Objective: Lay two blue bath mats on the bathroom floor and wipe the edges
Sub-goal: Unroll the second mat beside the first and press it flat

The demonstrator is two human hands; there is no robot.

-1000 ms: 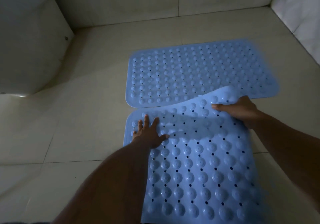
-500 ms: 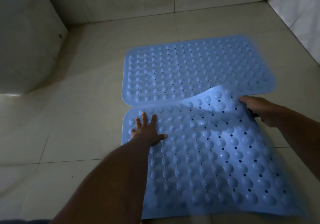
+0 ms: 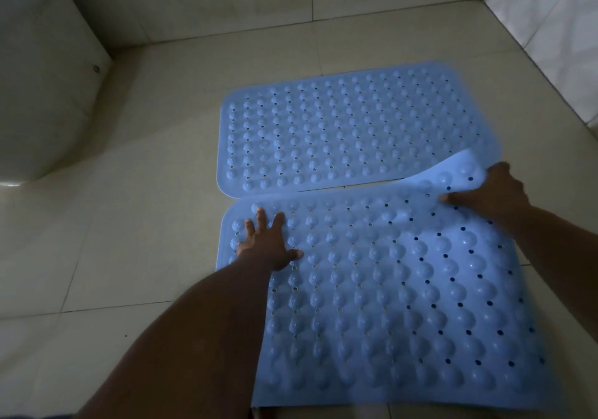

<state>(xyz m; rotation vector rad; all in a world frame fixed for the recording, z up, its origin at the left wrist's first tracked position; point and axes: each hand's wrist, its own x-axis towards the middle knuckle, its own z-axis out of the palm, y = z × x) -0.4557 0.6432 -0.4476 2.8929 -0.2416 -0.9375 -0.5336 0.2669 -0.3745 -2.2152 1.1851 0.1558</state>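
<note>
Roughly halfway, I judge: far mat [image 3: 339,127] lies flat on the floor [image 3: 129,224]; my left hand [image 3: 267,247], fingers [image 3: 261,221] spread, pins the near mat [image 3: 388,289] while my right hand [image 3: 492,192] pinches its lifted corner. Wiping remains.

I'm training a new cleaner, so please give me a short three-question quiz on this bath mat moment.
1. True or false: the far bath mat lies flat on the tiled floor.
2. Which hand holds up a corner of the near bath mat? A) left hand B) right hand
3. Fill in: the left hand presses the near bath mat with ____ fingers.
Key: 1 true; 2 B; 3 spread.
</note>
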